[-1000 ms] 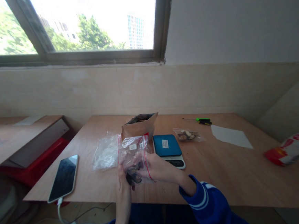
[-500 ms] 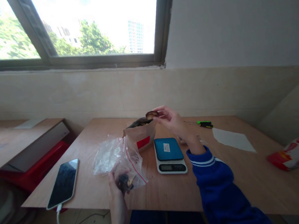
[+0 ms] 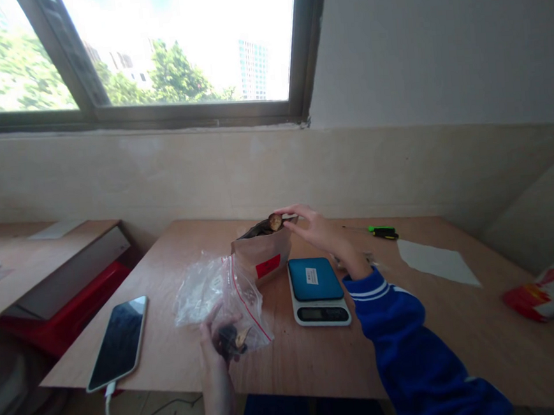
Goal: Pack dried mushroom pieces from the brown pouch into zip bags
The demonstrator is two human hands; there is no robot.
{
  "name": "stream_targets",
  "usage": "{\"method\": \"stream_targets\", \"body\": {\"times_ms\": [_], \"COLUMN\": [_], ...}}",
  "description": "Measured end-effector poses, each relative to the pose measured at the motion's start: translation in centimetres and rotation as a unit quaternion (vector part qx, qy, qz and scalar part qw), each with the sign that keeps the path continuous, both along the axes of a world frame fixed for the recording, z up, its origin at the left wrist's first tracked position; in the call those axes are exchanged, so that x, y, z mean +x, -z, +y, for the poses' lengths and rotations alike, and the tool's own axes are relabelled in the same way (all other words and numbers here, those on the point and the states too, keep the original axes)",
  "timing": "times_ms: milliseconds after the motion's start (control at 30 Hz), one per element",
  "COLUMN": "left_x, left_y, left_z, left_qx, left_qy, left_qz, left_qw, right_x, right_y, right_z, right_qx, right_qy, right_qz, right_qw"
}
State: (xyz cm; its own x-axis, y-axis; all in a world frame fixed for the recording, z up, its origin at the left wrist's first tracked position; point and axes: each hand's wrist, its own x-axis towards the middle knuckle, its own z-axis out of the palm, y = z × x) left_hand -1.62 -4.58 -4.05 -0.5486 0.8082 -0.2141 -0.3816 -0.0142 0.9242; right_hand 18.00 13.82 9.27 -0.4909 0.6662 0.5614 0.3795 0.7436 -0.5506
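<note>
My right hand pinches a brown dried mushroom between thumb and fingers, at the open mouth of a brown paper bag. Dark contents show at the bag's top, and a red label is on its front. Low on the left, my left hand is closed around the lower part of a clear zip bag with a red seal line. Several dark dried pieces lie inside it. Right of the paper bag stands a kitchen scale with a blue plate and a white base.
More clear plastic bags lie beside the zip bag. A phone with a charging cable rests at the left. Screwdrivers, a white paper sheet and a red-white packet are on the right. A wall and window stand behind.
My right hand has lowered slightly with the mushroom and turned it, so its paler side now shows. The left hand keeps its hold on the zip bag. The view has shifted a little.
</note>
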Motion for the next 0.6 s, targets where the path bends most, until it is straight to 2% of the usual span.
{"method": "stream_targets", "body": {"times_ms": [167,400,500,600], "left_x": [0.3,0.2,0.3,0.5], "left_y": [0.0,0.4,0.5,0.4], "left_z": [0.1,0.4,0.4,0.3], "left_qx": [0.003,0.007,0.010,0.011], "left_qy": [0.009,0.008,0.012,0.020], "left_qz": [-0.003,-0.008,-0.004,-0.004], "left_qw": [1.000,1.000,1.000,1.000], "right_x": [-0.4,-0.4,-0.7,-1.1], "right_y": [-0.2,-0.3,-0.1,-0.1], "right_z": [0.6,0.5,0.4,0.5], "right_qx": [-0.012,0.089,0.084,0.076], "right_qy": [0.023,0.002,-0.028,-0.015], "right_qz": [0.010,-0.039,-0.052,-0.034], "right_qw": [1.000,0.995,0.995,0.996]}}
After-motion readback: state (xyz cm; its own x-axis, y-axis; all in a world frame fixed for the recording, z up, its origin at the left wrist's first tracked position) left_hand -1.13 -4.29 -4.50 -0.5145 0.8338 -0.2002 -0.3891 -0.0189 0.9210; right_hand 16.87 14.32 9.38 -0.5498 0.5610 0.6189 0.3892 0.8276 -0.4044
